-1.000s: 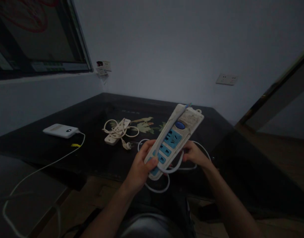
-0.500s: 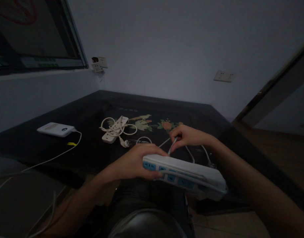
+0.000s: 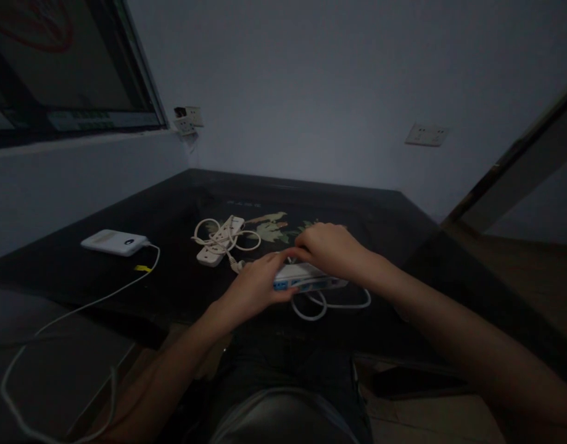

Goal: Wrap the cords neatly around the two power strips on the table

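From here I see the left hand (image 3: 253, 280) gripping one end of the power strip (image 3: 306, 271) over the black table (image 3: 167, 206). The right hand (image 3: 332, 246) curls over it, hold unclear to me; white cord (image 3: 345, 306) loops beside.

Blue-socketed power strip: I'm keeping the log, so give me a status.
Left hand gripping blue-socketed power strip by one end. Right hand bent over it, grip hidden. Loose cable looped on near side.

The left hand (image 3: 256, 280) grips a blue-socketed power strip (image 3: 300, 272).
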A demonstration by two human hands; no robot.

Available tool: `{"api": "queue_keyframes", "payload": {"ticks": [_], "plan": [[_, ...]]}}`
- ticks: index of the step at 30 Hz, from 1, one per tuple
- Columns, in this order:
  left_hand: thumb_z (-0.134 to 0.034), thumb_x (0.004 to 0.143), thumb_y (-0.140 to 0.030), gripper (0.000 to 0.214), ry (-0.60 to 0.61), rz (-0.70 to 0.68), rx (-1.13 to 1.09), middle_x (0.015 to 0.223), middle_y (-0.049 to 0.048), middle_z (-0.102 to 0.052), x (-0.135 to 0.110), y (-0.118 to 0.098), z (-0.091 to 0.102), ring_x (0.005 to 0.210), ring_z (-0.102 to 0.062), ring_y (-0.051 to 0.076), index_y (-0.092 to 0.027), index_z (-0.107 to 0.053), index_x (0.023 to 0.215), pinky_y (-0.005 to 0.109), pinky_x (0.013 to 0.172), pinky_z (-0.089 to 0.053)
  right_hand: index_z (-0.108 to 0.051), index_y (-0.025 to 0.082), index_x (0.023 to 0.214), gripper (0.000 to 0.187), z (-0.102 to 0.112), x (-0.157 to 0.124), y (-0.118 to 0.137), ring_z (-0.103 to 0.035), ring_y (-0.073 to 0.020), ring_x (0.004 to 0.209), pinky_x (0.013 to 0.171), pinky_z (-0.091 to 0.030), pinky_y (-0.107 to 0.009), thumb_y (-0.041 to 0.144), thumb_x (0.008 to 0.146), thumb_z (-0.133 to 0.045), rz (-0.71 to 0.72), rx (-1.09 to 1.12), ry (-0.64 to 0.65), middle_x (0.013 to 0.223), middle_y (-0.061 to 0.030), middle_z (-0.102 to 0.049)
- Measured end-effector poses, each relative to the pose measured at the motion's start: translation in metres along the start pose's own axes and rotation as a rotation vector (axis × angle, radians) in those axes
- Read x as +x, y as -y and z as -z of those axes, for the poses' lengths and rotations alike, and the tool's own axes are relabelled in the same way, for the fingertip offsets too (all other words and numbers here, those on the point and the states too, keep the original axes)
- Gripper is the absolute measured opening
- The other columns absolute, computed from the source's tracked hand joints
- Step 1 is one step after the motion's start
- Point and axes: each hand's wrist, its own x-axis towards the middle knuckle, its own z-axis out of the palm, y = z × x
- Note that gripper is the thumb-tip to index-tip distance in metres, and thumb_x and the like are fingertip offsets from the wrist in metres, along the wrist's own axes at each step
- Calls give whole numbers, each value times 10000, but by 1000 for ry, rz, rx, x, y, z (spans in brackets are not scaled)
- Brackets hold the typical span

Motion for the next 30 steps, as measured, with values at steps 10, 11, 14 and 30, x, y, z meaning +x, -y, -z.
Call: {"api": "queue_keyframes", "payload": {"ticks": [10, 11, 14, 30], "plan": [[-676, 751, -354, 478, -112, 14, -120, 1041, 85, -698, -7, 8, -6, 898, -662, 262, -214, -596, 1200, 355, 782, -485, -680, 178, 695, 253, 1, -1, -20, -467, -103, 538, 508, -269, -244, 341, 860, -580, 153, 287, 18, 599, -6, -576], [-684, 745, -350, 480, -137, 7, -136, 1061, 88, -698, -8, 8, -5, 910, -664, 261, -211, -601, 1196, 356, 792, -489, -652, 172, 666, 282, 0, 0, -29, -435, -93, 522, 504, -264, -241, 359, 862, -573, 175, 364, 40, 570, 12, -536], [-723, 706, -334, 488, -212, -31, -157, 1116, 95, -693, -13, 9, 0, 970, -664, 266, -211, -629, 1169, 365, 849, -495, -536, 170, 584, 397, -9, 5, -59, -338, -77, 494, 483, -243, -236, 445, 870, -523, 186, 587, 118, 530, 49, -391], [-675, 719, -351, 470, -345, 122, 124, 1100, 119, -700, -17, 41, 25, 981, -666, 279, -153, -627, 1143, 401, 863, -518, -683, 135, 885, 278, -2, -21, -53, -503, -114, 625, 565, -346, -231, 371, 878, -536, 206, 748, -83, 728, -18, -623]]}}
